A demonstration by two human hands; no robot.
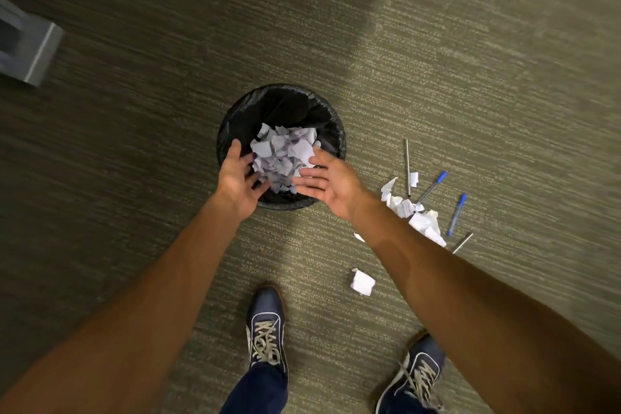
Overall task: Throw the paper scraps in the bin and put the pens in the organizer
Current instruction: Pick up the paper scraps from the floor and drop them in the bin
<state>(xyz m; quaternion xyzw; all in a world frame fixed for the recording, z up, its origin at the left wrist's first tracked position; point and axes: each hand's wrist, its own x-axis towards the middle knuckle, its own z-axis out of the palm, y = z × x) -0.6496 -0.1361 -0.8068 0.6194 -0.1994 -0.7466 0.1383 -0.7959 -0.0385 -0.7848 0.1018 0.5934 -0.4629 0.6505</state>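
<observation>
A: Black liner, round wastebasket on the olive carpet. Where are the hands?

B: Both over its near rim. The left hand and right hand face each other, fingers spread apart and slack, clamped on nothing. Between the fingertips sits a heap of white paper scraps, over the bin's mouth; whether the scraps are falling or lying inside, I cannot tell.

A: And outside the bin?

B: To the right of the right hand's fingers, more crumpled scraps lie on the carpet, partly behind the forearm. One lone scrap lies nearer the feet. Among them are pens: a silver one, two with blue caps, and another silver one at the heap's near edge.

A: Room to move?

B: Open carpet beyond the fingers and to the left. A grey box stands far left, well apart. Two blue laced shoes stand near the bin's near side.
</observation>
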